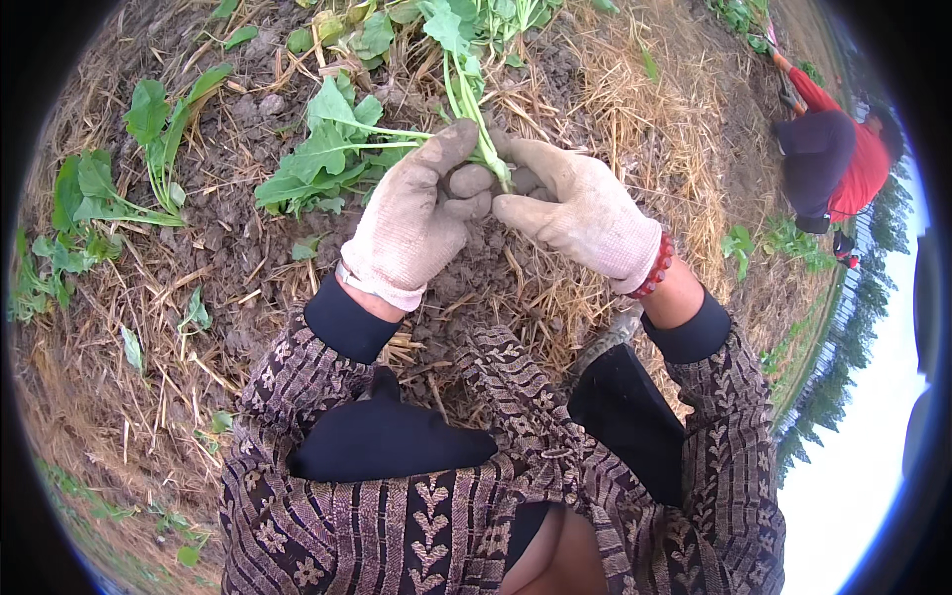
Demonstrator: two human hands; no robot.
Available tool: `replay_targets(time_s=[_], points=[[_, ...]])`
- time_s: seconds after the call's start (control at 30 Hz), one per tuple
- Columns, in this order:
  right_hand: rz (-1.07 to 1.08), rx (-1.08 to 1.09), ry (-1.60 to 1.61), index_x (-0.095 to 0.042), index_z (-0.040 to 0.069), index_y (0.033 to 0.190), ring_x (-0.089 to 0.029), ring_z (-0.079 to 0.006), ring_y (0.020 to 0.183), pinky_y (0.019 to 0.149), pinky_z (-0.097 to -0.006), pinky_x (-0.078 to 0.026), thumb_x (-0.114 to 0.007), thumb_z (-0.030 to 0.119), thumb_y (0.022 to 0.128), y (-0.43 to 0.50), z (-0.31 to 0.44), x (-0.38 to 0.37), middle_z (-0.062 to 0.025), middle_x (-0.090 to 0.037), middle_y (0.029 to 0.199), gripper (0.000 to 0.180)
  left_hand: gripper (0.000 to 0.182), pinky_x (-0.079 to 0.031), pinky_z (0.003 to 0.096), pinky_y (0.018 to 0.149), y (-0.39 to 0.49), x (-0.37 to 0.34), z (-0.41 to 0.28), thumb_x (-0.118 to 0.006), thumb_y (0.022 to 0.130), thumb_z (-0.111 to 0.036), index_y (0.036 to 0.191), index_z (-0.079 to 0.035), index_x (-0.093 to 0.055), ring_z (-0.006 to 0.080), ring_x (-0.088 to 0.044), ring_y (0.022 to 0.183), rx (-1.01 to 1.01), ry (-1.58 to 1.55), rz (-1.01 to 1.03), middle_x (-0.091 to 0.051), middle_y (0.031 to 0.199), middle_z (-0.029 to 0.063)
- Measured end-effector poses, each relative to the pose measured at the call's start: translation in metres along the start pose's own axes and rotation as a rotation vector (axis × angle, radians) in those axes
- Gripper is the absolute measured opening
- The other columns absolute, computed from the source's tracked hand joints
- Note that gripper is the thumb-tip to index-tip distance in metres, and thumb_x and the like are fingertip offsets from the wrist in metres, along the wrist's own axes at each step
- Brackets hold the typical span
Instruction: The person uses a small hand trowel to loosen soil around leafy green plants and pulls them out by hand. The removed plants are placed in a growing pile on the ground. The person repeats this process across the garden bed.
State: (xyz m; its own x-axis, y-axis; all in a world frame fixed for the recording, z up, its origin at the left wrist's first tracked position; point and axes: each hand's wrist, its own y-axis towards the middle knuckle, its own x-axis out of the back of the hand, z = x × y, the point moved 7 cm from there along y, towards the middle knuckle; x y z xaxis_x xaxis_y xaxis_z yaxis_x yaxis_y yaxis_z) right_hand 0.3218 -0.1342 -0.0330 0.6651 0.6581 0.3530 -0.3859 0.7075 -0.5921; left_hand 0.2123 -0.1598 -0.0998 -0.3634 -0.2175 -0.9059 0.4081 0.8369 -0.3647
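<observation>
My left hand (416, 216), in a soiled pale knit work glove, grips the stems of a leafy green plant (468, 97) between thumb and fingers. Opposite it, my right hand (576, 204), gloved the same way, has its fingertips on the plant's pale lower stem. The narrow root end (506, 182) points down between both hands. Broad lobed leaves (320, 152) spread on the left, their stalks running to my left thumb. Other leaves reach up toward the top of the view. Part of the stem is hidden by my fingers.
Straw-strewn soil (245, 282) lies below my hands. Uprooted-looking leafy plants (156, 149) lie to the left, and more greens (372, 33) lie ahead. A person in a red top (863, 163) bends over plants at the right. My shoe (610, 338) stands on the straw.
</observation>
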Motion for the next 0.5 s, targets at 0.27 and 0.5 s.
replay_targets(time_s=[0.27, 0.5], points=[[0.025, 0.067, -0.368, -0.067, 0.003, 0.102, -0.066, -0.0231, 0.067, 0.063, -0.0335, -0.052, -0.065, 0.023, 0.084, -0.016, -0.002, 0.009, -0.0134, -0.066, 0.075, 0.026, 0.016, -0.033, 0.018, 0.055, -0.004, 0.016, 0.007, -0.054, 0.1, -0.016, 0.11, -0.005, -0.058, 0.0041, -0.038, 0.061, 0.041, 0.148, -0.152, -0.055, 0.085, -0.0021], [-0.076, -0.179, -1.182, -0.052, 0.008, 0.121, -0.064, -0.0322, 0.101, 0.081, -0.0411, -0.054, -0.07, 0.033, 0.083, -0.042, -0.057, 0.045, -0.0168, -0.062, 0.105, 0.049, 0.019, -0.034, 0.0198, 0.051, -0.021, 0.022, -0.057, -0.052, 0.099, -0.01, 0.114, 0.001, -0.056, 0.0049, -0.035, 0.06, -0.276, -0.077, -0.154, -0.054, 0.088, 0.0007]])
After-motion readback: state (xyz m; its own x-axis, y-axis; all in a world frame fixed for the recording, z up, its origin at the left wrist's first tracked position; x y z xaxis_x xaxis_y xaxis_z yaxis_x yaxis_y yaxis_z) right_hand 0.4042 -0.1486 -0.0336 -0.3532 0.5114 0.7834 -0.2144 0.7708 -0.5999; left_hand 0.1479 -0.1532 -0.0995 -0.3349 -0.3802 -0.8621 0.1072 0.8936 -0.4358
